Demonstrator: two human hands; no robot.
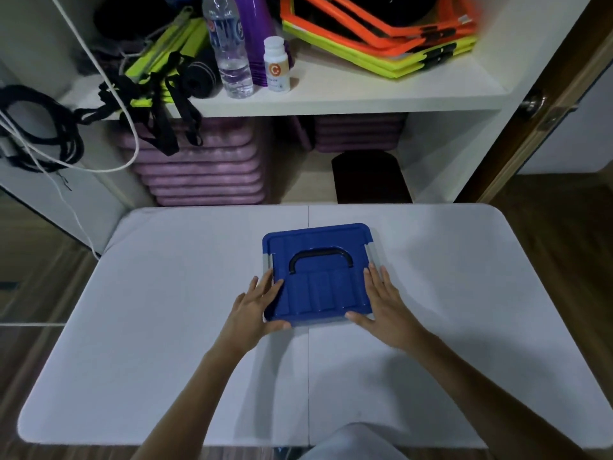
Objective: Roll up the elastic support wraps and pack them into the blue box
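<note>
The blue box (318, 270) sits between both hands on the white table (166, 310), lid on, black handle (320, 257) lying flat on top just ahead of the fingertips. Left hand (257, 305) lies along the box's left edge, fingers straight and spread, thumb pressed vs. the near left corner. Right hand (381, 303) mirrors it on the right edge, fingers straight, thumb at the near right corner. Neither hand curls round anything; both are flat vs. the box sides. Grey latches show at the box's left and right sides, just beyond the fingertips.

Well beyond the hands is a white shelf (331, 97). On it, fwd of the left hand: a water bottle (229, 51), a small white pill bottle (276, 66) beside it, a purple bottle (255, 38) behind. Further left, neon-yellow and black straps (156, 84) spill over the shelf edge. Fwd-right of the right hand, orange and yellow frames (381, 38) lie stacked. Under the shelf, stacked purple mats (205, 174). No wraps visible w/ the lid on.
</note>
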